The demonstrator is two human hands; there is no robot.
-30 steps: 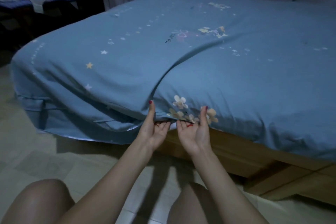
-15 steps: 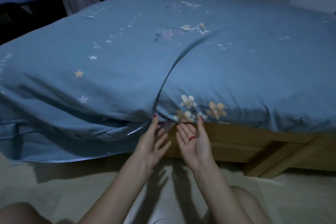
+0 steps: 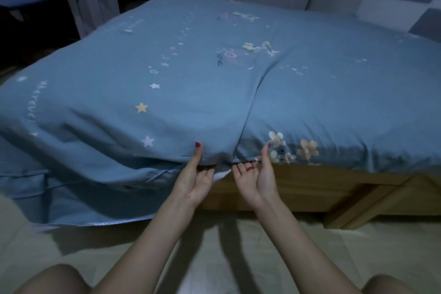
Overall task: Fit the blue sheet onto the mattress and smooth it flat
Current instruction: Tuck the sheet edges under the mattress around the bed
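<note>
While palms face up, left hand (image 3: pixel 194 180), right hand (image 3: pixel 256 178) pinch blue sheet (image 3: pixel 214 93) hem.

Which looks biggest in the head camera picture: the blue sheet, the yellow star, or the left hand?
1. blue sheet, by far.
2. left hand, though it is nearer the camera.
3. yellow star, smallest.
</note>
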